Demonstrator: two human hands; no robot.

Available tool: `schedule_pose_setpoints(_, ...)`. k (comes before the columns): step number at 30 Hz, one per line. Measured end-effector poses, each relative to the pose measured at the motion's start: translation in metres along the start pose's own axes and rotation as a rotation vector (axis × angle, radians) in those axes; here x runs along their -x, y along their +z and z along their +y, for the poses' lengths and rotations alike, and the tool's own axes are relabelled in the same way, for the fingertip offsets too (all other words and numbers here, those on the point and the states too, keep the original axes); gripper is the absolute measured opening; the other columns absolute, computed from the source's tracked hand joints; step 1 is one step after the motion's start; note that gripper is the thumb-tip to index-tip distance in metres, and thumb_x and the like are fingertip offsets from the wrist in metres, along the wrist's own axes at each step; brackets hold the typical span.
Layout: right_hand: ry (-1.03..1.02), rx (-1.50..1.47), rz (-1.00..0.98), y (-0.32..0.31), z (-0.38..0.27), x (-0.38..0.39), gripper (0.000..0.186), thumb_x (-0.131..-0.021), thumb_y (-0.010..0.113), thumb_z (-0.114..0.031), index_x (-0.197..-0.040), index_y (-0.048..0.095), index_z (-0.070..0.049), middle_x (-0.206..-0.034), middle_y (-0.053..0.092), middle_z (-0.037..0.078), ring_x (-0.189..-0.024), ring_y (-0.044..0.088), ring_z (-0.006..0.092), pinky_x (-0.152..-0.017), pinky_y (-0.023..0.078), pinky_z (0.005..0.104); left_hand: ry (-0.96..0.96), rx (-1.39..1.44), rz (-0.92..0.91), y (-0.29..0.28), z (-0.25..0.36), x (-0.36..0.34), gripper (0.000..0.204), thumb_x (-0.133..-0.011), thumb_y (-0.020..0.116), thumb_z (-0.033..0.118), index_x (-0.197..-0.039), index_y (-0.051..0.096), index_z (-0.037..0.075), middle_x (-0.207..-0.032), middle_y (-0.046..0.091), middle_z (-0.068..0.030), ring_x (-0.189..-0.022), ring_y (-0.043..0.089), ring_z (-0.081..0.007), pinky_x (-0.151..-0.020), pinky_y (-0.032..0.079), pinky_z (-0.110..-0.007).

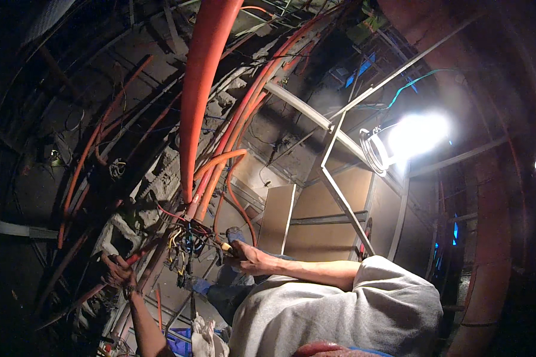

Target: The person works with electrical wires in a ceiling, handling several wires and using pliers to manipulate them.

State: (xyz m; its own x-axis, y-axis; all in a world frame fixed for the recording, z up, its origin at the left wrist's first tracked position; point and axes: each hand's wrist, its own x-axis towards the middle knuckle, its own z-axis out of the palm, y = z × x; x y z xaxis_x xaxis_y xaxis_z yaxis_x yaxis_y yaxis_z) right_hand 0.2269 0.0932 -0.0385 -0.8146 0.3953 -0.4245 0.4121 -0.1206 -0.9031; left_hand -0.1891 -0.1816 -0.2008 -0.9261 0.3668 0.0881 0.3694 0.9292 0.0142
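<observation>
A cluster of loose electrical wires, dark, yellow, white and red, hangs at the lower end of the large orange-red pipe. Just right of these wires, my right hand is closed round a small yellow-ended tool; its kind is not clear. My left hand is on the left, beside a broken hollow block. Its fingers curl about a thin red conduit, though shadow hides part of the hold. Orange conduits run down close to the wires.
A bright lamp shines at the right near a metal frame. Brown boards stand behind my right arm. Along the left, a rough block wall has more orange conduits beside it. A blue object lies low down.
</observation>
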Motion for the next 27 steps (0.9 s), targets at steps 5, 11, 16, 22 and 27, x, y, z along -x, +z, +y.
schedule_pose_setpoints(5,0.148,-0.008,0.017,-0.01,-0.007,0.002,0.059,-0.094,0.064,-0.024,-0.138,0.04,0.006,-0.132,0.055,0.021,-0.124,0.049,0.0218,-0.106,0.038,0.0346,-0.007,0.176,-0.054,-0.083,0.082,0.003,0.067,-0.1,0.039,0.055,-0.148,0.039,0.008,-0.134,0.059,-0.0202,-0.113,0.06,-0.0437,-0.101,0.041,-0.052)
schedule_pose_setpoints(11,0.064,0.019,0.035,-0.007,-0.004,0.003,0.061,-0.096,0.062,-0.035,-0.14,0.039,0.001,-0.121,0.058,0.017,-0.112,0.053,0.0218,-0.099,0.042,0.0339,-0.122,0.025,-0.295,-0.09,0.08,0.004,0.065,-0.101,0.034,0.055,-0.151,0.036,0.013,-0.147,0.049,-0.0195,-0.126,0.053,-0.0418,-0.104,0.034,-0.06)
schedule_pose_setpoints(16,0.107,-0.053,0.008,-0.005,0.002,-0.001,0.063,-0.095,0.065,-0.036,-0.139,0.04,0.001,-0.121,0.06,0.017,-0.112,0.053,0.0212,-0.098,0.042,0.0336,-0.098,0.134,-0.128,-0.054,0.059,0.0,0.065,-0.101,0.034,0.056,-0.152,0.034,0.015,-0.15,0.048,-0.0126,-0.129,0.051,-0.0406,-0.112,0.026,-0.061)
schedule_pose_setpoints(22,0.08,-0.061,0.031,-0.007,-0.009,0.0,0.063,-0.095,0.065,-0.035,-0.139,0.04,0.002,-0.121,0.06,0.015,-0.11,0.053,0.0202,-0.096,0.043,0.0319,-0.084,0.148,-0.093,-0.049,0.057,0.002,0.065,-0.101,0.035,0.055,-0.153,0.035,0.016,-0.152,0.045,-0.0112,-0.131,0.051,-0.0389,-0.113,0.025,-0.061)
schedule_pose_setpoints(27,0.123,-0.08,-0.039,-0.014,0.014,-0.006,0.061,-0.095,0.064,-0.033,-0.139,0.041,0.002,-0.122,0.06,0.014,-0.111,0.053,0.0197,-0.097,0.042,0.0314,-0.08,0.092,-0.069,-0.043,0.069,0.0,0.064,-0.102,0.035,0.053,-0.152,0.037,0.014,-0.152,0.046,-0.011,-0.132,0.05,-0.0374,-0.112,0.025,-0.062)
